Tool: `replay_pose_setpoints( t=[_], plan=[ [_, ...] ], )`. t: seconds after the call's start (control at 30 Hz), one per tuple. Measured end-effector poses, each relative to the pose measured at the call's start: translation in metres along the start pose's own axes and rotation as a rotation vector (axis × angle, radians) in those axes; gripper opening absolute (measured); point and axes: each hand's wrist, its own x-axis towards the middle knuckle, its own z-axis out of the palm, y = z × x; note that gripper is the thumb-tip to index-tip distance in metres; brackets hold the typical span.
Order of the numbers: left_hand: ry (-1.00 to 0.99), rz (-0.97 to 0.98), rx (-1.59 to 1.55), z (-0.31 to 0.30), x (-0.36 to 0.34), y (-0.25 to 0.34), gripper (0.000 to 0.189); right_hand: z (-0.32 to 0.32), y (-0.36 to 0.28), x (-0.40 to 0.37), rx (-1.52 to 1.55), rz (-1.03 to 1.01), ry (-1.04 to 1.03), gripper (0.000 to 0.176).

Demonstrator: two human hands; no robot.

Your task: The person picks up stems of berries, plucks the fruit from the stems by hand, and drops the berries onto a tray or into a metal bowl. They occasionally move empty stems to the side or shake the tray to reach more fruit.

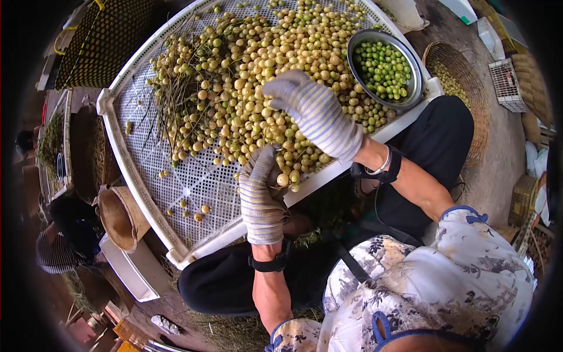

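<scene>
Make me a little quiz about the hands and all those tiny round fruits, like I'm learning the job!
1. True or false: the metal bowl holds green fruits.
2. What covers the left hand and the right hand? A) striped gloves B) nothing C) black rubber mittens
3. Fill in: the yellow fruits lie heaped on a white, holey ____.

Key: 1 true; 2 A; 3 tray.

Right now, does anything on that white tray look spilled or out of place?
Only slightly. A few loose fruits lie scattered on the bare mesh of the tray, apart from the main heap. Nothing looks damaged or tipped over.
</scene>
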Motion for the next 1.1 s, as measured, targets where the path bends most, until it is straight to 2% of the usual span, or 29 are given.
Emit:
replay_pose_setpoints(
  t=[0.03, 0.1, 0.13, 0.23, 0.27, 0.3, 0.37, 0.43, 0.57, 0.6, 0.63, 0.7, 0.77, 0.8, 0.9, 0.93, 0.97, 1.03, 1.1],
  plan=[
    [0.014, -0.006, -0.015, -0.001, -0.001, 0.0, 0.02, -0.007, -0.006, 0.007, -0.116, 0.12, -0.016, 0.029],
    [0.132, 0.03, -0.019, 0.004, -0.001, -0.001, 0.021, -0.017, -0.003, 0.013, -0.447, -0.016, 0.018, 0.036],
    [0.162, 0.052, -0.012, 0.004, 0.0, -0.001, 0.022, -0.02, -0.003, 0.013, -0.438, -0.053, 0.035, 0.034],
    [0.17, 0.139, -0.004, -0.004, 0.003, -0.005, 0.024, -0.024, -0.024, 0.004, -0.049, 0.199, -0.468, 0.034],
    [0.149, 0.169, 0.016, -0.006, 0.005, -0.006, 0.024, -0.023, -0.035, -0.001, 0.083, 0.253, -0.531, 0.035],
    [0.145, 0.204, 0.015, -0.003, 0.004, -0.007, 0.023, -0.013, -0.039, -0.007, 0.219, 0.32, -0.601, 0.043],
    [0.148, 0.27, 0.047, 0.0, 0.005, -0.008, 0.022, -0.007, -0.043, -0.015, 0.313, 0.489, -0.783, 0.04],
    [0.168, 0.333, 0.108, -0.003, 0.006, -0.01, 0.021, -0.008, -0.043, -0.015, 0.472, 0.582, -0.783, 0.037],
    [0.176, 0.245, -0.001, -0.002, 0.007, -0.008, 0.025, -0.022, -0.04, -0.002, 0.651, 0.728, -0.739, 0.032],
    [0.166, 0.214, -0.051, -0.004, 0.008, -0.006, 0.024, -0.025, -0.033, 0.001, 0.607, 0.655, -0.669, 0.031],
    [0.156, 0.182, -0.1, -0.007, 0.009, -0.005, 0.023, -0.022, -0.021, -0.003, 0.774, 0.771, -0.603, 0.03],
    [0.158, 0.139, -0.167, -0.013, 0.011, -0.003, 0.022, -0.013, -0.006, -0.004, 0.446, 0.479, -0.156, 0.03],
    [0.158, 0.093, -0.234, -0.015, 0.013, -0.002, 0.022, -0.023, -0.004, -0.002, 0.191, 0.282, -0.126, 0.029],
    [0.291, 0.077, -0.217, 0.001, 0.007, 0.004, 0.023, -0.027, -0.005, 0.002, 0.063, 0.183, -0.109, 0.03],
    [0.199, 0.095, -0.227, -0.013, 0.013, -0.006, 0.027, -0.023, -0.027, -0.006, 0.489, 0.411, -0.608, 0.034],
    [0.188, 0.11, -0.229, -0.013, 0.013, -0.006, 0.028, -0.021, -0.037, -0.005, 0.642, 0.635, -0.733, 0.034],
    [0.21, 0.138, -0.233, -0.009, 0.013, -0.009, 0.028, -0.014, -0.035, -0.016, 0.737, 0.704, -0.726, 0.031],
    [0.202, 0.166, -0.227, -0.011, 0.015, -0.01, 0.029, -0.005, -0.03, -0.022, 0.76, 0.556, -0.759, 0.031],
    [0.136, 0.159, -0.196, -0.022, 0.02, -0.011, 0.03, -0.007, -0.028, -0.023, 0.838, 0.681, -0.791, 0.03]
  ],
)
